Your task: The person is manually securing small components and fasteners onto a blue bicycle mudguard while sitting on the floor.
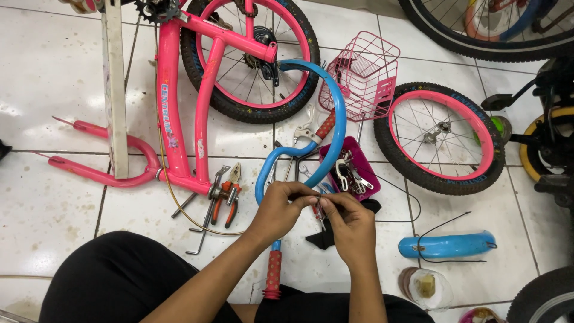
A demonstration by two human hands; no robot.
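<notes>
The left hand (280, 206) and the right hand (350, 221) meet above the floor (54, 78), both pinching a small metal part (318, 206) between the fingertips. The part is thin; its long axis runs near to far. Under the hands lies the blue handlebar (336, 113), curving far-right, its pink grip (273, 275) pointing near.

Bright, even overhead light. The glossy white tiled floor (54, 78) shows soft glare patches at left. Focus is sharp; shadows are faint.

floor (54, 66): glossy white square tiles, dark grout lines | marks: faint smudges and stains | light: bright overhead glare on the tiles
</notes>
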